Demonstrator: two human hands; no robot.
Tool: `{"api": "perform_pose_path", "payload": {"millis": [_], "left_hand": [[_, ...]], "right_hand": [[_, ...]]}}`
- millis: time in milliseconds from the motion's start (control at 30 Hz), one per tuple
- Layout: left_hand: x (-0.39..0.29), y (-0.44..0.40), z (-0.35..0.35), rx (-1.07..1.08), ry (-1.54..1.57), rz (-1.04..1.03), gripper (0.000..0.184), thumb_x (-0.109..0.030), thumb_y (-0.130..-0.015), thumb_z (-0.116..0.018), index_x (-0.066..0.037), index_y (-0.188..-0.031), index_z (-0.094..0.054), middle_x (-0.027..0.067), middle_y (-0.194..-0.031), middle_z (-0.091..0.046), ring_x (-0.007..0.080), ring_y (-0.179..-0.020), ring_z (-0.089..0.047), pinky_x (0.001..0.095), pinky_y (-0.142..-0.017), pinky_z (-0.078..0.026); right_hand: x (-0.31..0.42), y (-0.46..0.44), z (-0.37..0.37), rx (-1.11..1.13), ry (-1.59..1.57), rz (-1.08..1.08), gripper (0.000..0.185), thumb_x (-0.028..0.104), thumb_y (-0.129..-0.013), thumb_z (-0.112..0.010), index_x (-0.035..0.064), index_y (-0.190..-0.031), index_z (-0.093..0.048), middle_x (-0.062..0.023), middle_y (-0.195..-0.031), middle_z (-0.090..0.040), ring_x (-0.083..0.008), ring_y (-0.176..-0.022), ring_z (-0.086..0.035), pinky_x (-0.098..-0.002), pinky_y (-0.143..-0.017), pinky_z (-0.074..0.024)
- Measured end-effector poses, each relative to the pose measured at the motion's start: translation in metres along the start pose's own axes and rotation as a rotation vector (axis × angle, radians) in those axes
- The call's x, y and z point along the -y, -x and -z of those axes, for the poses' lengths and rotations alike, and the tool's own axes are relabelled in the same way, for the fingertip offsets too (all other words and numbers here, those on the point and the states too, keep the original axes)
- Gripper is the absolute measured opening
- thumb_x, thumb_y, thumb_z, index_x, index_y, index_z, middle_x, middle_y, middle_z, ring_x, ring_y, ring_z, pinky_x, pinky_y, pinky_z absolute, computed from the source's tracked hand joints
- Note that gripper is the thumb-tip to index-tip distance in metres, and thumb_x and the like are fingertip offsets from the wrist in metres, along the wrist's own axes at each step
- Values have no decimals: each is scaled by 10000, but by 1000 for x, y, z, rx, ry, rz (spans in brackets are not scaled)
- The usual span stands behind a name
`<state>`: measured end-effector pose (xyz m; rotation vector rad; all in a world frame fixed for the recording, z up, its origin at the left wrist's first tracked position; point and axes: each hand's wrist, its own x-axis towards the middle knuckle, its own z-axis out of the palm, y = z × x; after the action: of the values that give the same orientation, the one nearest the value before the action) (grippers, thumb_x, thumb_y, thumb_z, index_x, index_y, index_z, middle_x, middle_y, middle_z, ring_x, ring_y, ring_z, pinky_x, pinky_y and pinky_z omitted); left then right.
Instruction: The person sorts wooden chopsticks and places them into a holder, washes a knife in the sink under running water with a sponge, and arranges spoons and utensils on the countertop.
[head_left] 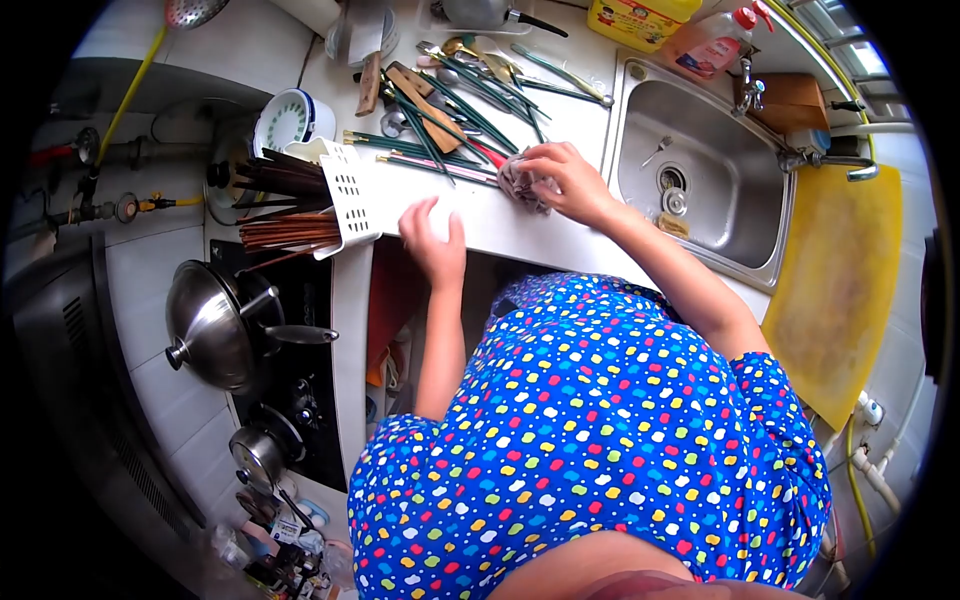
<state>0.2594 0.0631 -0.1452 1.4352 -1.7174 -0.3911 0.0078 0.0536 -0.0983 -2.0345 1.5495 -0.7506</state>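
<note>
The right hand grips a crumpled grey cloth, its fingers closed around the upper part of the wad, at the near right end of a spread of cutlery on the white countertop. The left hand holds nothing that shows; it is slightly blurred, its fingers open and loosely curled, near the front edge of the countertop and just beside a white perforated plastic basket. That basket lies tipped on its side, and a thick bundle of dark and reddish-brown chopsticks sticks out of it toward the stove. Between the basket and the cloth, long dark green sticks lie crossed in a loose pile with metal spoons and forks and flat brown wooden pieces; a red handle shows close to the cloth. A broad metal cleaver with a wooden handle lies behind the basket, near a white bowl with a blue rim. To the right of the pile is a stainless steel sink, with a small fork inside it, above the drain. A lidded steel wok stands on the black stove to the left.
</note>
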Motion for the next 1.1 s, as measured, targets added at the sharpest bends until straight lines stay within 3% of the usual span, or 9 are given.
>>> {"api": "perform_pose_path", "payload": {"millis": [100,233,333,467,667,767,933,1000,1100], "left_hand": [[3,-53,-40,-60,-65,-50,429,-166,-764,-723,-75,-1163,-595,155,-1157,-477,326,-1054,-470,414,-926,-397],[17,-107,-76,-29,-225,119,471,-353,-805,-703,-139,-1210,-593,202,-1207,-414,363,-1073,-420,423,-915,-414],[15,-119,-84,74,-341,245,481,-374,-805,-704,-140,-1211,-594,217,-1213,-404,383,-1086,-407,425,-913,-421],[26,-103,-86,103,-258,218,541,-306,-782,-706,-101,-1251,-531,186,-1149,-472,364,-1067,-482,424,-890,-452],[24,-72,-89,65,-231,266,447,-234,-781,-686,-47,-1163,-550,147,-1069,-551,215,-687,-629,346,-705,-527],[17,-64,-85,232,104,231,399,-118,-769,-696,-29,-1139,-576,119,-1008,-591,174,-658,-638,316,-683,-527],[10,-54,-60,229,162,342,365,-117,-766,-700,-39,-1108,-596,106,-997,-607,184,-695,-639,310,-686,-528],[2,-48,-50,191,134,374,373,-118,-766,-698,-55,-1120,-595,100,-1015,-596,192,-717,-639,318,-704,-529],[1,-50,-23,207,-175,311,456,-128,-735,-700,-114,-1171,-565,100,-1152,-482,273,-961,-571,393,-804,-500]], "right_hand": [[-1,-8,-13,11,144,236,405,147,-736,-683,130,-1137,-630,-99,-1221,-557,-312,-1187,-479,-424,-1004,-410],[-14,-2,-25,85,226,298,358,173,-735,-693,105,-1082,-636,-90,-1197,-560,-301,-1172,-491,-420,-1020,-382],[-19,12,-21,133,207,203,306,172,-743,-685,102,-1039,-647,-81,-1154,-566,-289,-1117,-511,-413,-961,-410],[-23,25,-5,208,174,90,241,156,-743,-692,106,-979,-690,-74,-1106,-588,-284,-1058,-530,-399,-928,-420],[-15,21,15,322,203,-7,108,192,-737,-682,114,-806,-713,-76,-975,-616,-280,-933,-590,-389,-812,-483],[2,5,25,598,366,-186,153,254,-713,-686,116,-770,-719,-99,-919,-646,-287,-854,-650,-402,-726,-521],[29,-22,35,735,509,-266,149,250,-715,-669,133,-794,-717,-96,-739,-668,-301,-749,-657,-416,-673,-526],[18,-21,36,399,390,-140,142,227,-726,-652,135,-814,-714,-113,-749,-664,-312,-745,-653,-421,-669,-524],[22,-42,32,353,308,-93,161,200,-762,-632,129,-889,-702,-116,-821,-661,-303,-805,-647,-413,-697,-519]]}}
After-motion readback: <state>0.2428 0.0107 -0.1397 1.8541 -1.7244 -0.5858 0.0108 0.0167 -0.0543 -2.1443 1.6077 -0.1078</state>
